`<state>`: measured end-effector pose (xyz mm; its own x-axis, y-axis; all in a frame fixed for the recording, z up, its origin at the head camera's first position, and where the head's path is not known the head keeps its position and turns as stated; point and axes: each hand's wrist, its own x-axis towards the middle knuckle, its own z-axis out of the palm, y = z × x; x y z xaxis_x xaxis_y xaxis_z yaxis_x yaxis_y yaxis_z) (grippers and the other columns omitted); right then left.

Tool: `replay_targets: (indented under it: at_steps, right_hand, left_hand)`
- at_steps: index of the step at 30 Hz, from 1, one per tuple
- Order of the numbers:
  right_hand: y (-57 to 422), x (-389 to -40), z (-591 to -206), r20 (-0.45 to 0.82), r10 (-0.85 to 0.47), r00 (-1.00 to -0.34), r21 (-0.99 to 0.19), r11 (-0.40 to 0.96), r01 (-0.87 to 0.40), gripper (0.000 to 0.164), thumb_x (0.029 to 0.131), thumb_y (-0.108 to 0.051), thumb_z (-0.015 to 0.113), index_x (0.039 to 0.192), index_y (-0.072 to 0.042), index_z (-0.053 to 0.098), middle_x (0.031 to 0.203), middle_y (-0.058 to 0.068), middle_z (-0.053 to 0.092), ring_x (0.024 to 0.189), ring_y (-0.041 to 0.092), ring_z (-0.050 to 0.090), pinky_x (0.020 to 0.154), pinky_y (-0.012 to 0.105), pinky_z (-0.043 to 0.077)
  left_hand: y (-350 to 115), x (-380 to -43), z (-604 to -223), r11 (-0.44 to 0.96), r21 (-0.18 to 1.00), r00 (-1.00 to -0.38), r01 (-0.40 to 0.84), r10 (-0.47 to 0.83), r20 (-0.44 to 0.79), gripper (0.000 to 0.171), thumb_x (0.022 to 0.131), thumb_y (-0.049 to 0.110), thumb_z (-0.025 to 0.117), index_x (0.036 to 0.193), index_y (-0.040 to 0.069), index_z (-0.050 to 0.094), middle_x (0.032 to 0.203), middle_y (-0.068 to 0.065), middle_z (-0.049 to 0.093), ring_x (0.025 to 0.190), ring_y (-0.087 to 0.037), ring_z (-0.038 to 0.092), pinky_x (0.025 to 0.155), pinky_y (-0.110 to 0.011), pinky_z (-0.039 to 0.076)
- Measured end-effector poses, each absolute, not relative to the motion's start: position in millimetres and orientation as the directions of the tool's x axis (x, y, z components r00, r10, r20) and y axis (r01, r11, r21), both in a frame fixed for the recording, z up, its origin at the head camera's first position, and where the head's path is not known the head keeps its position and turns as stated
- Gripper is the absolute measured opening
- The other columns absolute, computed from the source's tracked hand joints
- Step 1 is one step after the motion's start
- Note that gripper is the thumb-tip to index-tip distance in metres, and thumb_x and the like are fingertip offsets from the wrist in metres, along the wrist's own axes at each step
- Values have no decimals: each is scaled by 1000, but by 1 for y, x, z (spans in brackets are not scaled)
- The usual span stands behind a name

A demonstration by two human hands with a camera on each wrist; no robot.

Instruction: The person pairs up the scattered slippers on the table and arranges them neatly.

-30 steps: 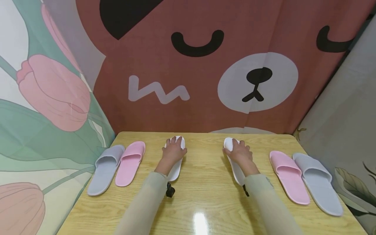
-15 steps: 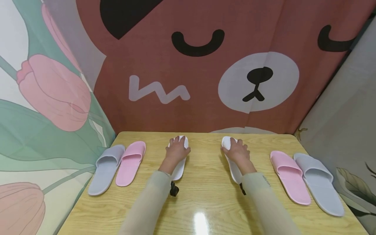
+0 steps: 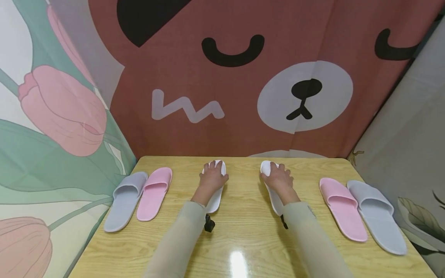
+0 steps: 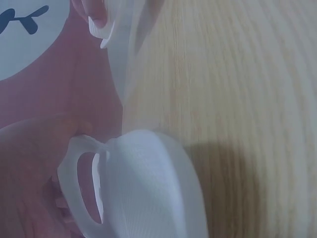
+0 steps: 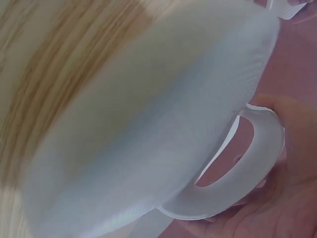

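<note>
Two white slippers are near the far middle of the wooden table, one under each hand. My left hand (image 3: 213,179) grips the upper of the left white slipper (image 3: 216,200), thumb on its right side and fingers across the toe end. Over the other white slipper (image 3: 275,200), my right hand (image 3: 279,180) holds the upper the same way, its thumb on the left side. Both wrist views look along a sole, on the left slipper (image 4: 143,183) and on the right slipper (image 5: 158,119), with the strap opening showing beside the hand. A gap of bare wood separates the two.
On the table's (image 3: 243,231) left side lie a grey slipper (image 3: 123,204) and a pink slipper (image 3: 154,197). A pink slipper (image 3: 344,214) and a grey slipper (image 3: 377,220) lie on the right. A bear-print curtain (image 3: 208,135) hangs behind the far edge.
Both hands have moved inward with the white slippers, the left one to the right and the right one to the left. The gap between them has narrowed. Pink and grey slippers stay put.
</note>
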<state>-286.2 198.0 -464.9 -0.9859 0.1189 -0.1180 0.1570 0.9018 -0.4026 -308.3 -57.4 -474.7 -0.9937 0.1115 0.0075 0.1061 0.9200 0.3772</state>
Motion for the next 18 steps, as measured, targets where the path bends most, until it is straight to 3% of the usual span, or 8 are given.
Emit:
replay_targets:
  at_steps: [18]
  right_hand:
    - [189, -293, -463, -112, 117, -987, -408, 900, 153, 79, 98, -49, 55, 157, -3, 30, 150, 34, 32, 133, 60, 34, 102, 73, 33]
  left_hand:
    - [-47, -312, -471, 926, 361, -992, 112, 123, -7, 68, 99, 44, 58, 157, 17, 37, 160, -14, 34, 148, -39, 26, 106, -69, 35]
